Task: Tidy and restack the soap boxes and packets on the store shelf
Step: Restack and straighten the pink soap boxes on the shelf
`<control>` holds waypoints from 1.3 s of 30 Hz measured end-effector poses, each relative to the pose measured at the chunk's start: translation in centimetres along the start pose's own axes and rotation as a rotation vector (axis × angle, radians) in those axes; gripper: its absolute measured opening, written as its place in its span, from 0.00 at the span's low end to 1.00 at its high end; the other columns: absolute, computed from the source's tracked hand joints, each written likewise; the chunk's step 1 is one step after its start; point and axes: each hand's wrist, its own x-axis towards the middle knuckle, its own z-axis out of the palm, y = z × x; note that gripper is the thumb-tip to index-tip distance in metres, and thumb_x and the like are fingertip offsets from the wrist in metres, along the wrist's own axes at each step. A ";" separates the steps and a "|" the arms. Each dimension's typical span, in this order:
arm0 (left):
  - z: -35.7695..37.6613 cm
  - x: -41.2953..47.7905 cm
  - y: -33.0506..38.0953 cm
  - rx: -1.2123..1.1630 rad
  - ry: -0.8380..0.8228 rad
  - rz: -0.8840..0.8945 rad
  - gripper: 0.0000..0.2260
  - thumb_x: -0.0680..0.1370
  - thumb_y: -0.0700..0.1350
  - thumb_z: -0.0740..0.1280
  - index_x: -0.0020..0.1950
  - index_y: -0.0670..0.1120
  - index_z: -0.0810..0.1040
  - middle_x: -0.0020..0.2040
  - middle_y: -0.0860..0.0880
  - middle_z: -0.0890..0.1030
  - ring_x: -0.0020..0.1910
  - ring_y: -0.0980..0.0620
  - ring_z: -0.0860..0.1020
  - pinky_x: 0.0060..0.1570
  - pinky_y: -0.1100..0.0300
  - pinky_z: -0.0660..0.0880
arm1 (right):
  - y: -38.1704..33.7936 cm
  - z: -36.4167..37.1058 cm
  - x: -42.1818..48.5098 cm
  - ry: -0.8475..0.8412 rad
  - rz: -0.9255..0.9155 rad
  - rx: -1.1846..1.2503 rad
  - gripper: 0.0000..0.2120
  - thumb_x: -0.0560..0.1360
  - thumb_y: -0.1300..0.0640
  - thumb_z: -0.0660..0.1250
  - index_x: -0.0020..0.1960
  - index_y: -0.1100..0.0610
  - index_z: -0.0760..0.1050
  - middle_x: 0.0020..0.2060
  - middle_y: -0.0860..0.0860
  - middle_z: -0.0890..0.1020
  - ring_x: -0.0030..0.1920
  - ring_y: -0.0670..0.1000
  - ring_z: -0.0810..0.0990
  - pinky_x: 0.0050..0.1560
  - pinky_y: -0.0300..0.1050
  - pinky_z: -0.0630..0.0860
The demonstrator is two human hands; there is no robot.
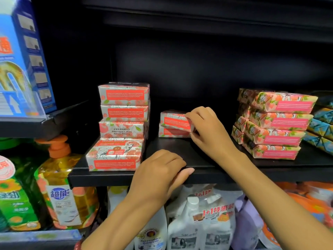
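1. The right hand [205, 129] is reaching over the shelf [180, 150], with its fingers curled and pinching the right end of the top goat soap box [173, 120].
2. That box is lying flat with its long axis running left to right. Its red-panelled long side is facing the front, and it is sitting slightly askew on the lower box [171, 132], which is lying the same way at mid-shelf.
3. The left hand [160, 170] is resting on the shelf's front edge and gripping nothing. Its fingers are loosely curled on top and its thumb is lying along the front lip.
4. Just left of it, the four-box stack [123, 112] is standing with every long axis left to right. The third box down is showing its print upside down, and the bottom box [115, 156] is sitting further forward than those above.
5. Well to the right, the pink floral packets [277, 123] are piled four high, angled with their ends pointing toward the back left.
6. Blue patterned packets [322, 123] are lying just beyond them at the frame edge.
7. Below the shelf, a yellow pump bottle [59, 186] and white detergent bottles [189, 222] are standing upright.
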 end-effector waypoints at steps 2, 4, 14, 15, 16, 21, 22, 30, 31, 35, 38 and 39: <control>0.0 -0.1 0.0 -0.049 0.047 0.000 0.14 0.77 0.51 0.63 0.43 0.44 0.83 0.40 0.51 0.83 0.41 0.52 0.80 0.41 0.57 0.77 | 0.0 -0.7 -1.2 0.056 -0.028 0.066 0.18 0.73 0.59 0.69 0.62 0.60 0.72 0.57 0.54 0.74 0.57 0.50 0.70 0.53 0.41 0.72; 0.1 -0.3 0.1 -0.172 0.164 -0.012 0.12 0.77 0.48 0.64 0.45 0.42 0.83 0.44 0.51 0.83 0.45 0.53 0.80 0.45 0.59 0.76 | -0.1 -1.3 -2.6 0.093 -0.045 0.119 0.18 0.73 0.59 0.69 0.62 0.60 0.73 0.56 0.54 0.75 0.56 0.49 0.71 0.54 0.36 0.68; -2.8 0.9 2.3 -0.696 0.351 -0.483 0.17 0.74 0.60 0.59 0.63 0.65 0.67 0.62 0.61 0.73 0.62 0.63 0.73 0.54 0.67 0.74 | -1.6 -4.3 -6.6 0.413 -0.097 0.103 0.19 0.76 0.55 0.63 0.60 0.67 0.74 0.55 0.61 0.77 0.58 0.53 0.72 0.61 0.37 0.68; -3.2 1.3 2.3 -0.710 0.344 -0.532 0.18 0.73 0.63 0.58 0.62 0.66 0.68 0.60 0.62 0.75 0.60 0.62 0.74 0.53 0.65 0.75 | -1.7 -4.6 -6.6 0.447 -0.119 0.097 0.18 0.76 0.56 0.64 0.61 0.66 0.73 0.55 0.61 0.77 0.58 0.53 0.72 0.61 0.37 0.68; -3.8 1.8 2.1 -0.759 0.319 -0.583 0.19 0.72 0.65 0.59 0.62 0.65 0.70 0.56 0.61 0.78 0.57 0.62 0.77 0.50 0.64 0.77 | -1.8 -4.9 -6.7 0.474 -0.151 0.090 0.17 0.77 0.56 0.63 0.61 0.65 0.72 0.56 0.59 0.76 0.58 0.52 0.72 0.62 0.37 0.67; -6.1 3.6 0.9 -1.177 -0.063 -0.698 0.07 0.70 0.58 0.70 0.40 0.57 0.85 0.45 0.50 0.85 0.46 0.53 0.84 0.40 0.64 0.79 | -2.7 -5.4 -6.8 0.518 -0.305 0.005 0.12 0.78 0.60 0.63 0.59 0.64 0.70 0.54 0.58 0.76 0.56 0.55 0.74 0.64 0.39 0.66; -6.2 3.4 0.6 -1.215 -0.071 -0.702 0.05 0.68 0.54 0.73 0.39 0.54 0.85 0.46 0.49 0.85 0.47 0.52 0.84 0.41 0.64 0.79 | -2.8 -5.3 -6.8 0.512 -0.312 -0.009 0.11 0.78 0.60 0.63 0.58 0.64 0.70 0.53 0.59 0.77 0.56 0.56 0.75 0.63 0.40 0.68; -6.4 2.0 -0.3 -1.059 0.214 -0.492 0.17 0.64 0.47 0.76 0.52 0.50 0.82 0.48 0.49 0.85 0.49 0.51 0.83 0.44 0.63 0.79 | -3.7 -6.4 -6.3 0.132 0.041 0.323 0.40 0.66 0.40 0.70 0.73 0.51 0.59 0.68 0.46 0.66 0.68 0.43 0.64 0.65 0.34 0.64; -6.4 1.9 -0.2 -1.030 0.229 -0.453 0.18 0.64 0.48 0.75 0.53 0.50 0.81 0.49 0.50 0.85 0.50 0.52 0.83 0.46 0.63 0.78 | -4.0 -6.5 -6.1 0.089 0.103 0.445 0.41 0.65 0.37 0.70 0.73 0.47 0.58 0.67 0.41 0.67 0.67 0.40 0.66 0.63 0.31 0.66; -6.5 1.5 -0.1 -0.942 0.208 -0.290 0.19 0.68 0.44 0.74 0.58 0.56 0.78 0.54 0.53 0.83 0.55 0.54 0.80 0.51 0.64 0.77 | -4.4 -6.4 -5.3 0.061 0.198 0.800 0.30 0.61 0.42 0.72 0.62 0.40 0.68 0.56 0.32 0.75 0.56 0.34 0.74 0.50 0.25 0.71; -6.9 1.2 -0.7 -0.865 0.168 -0.252 0.19 0.68 0.44 0.74 0.57 0.56 0.77 0.55 0.53 0.81 0.58 0.52 0.79 0.53 0.61 0.77 | -4.9 -6.1 -5.0 0.195 0.142 0.701 0.20 0.64 0.53 0.78 0.52 0.49 0.73 0.48 0.41 0.79 0.51 0.41 0.78 0.46 0.29 0.73; -7.0 1.0 -0.9 -0.820 0.154 -0.257 0.19 0.67 0.46 0.74 0.57 0.56 0.77 0.56 0.53 0.80 0.59 0.52 0.78 0.54 0.61 0.77 | -5.0 -6.0 -4.9 0.264 0.104 0.599 0.19 0.65 0.56 0.78 0.51 0.52 0.73 0.47 0.42 0.78 0.50 0.42 0.77 0.46 0.30 0.73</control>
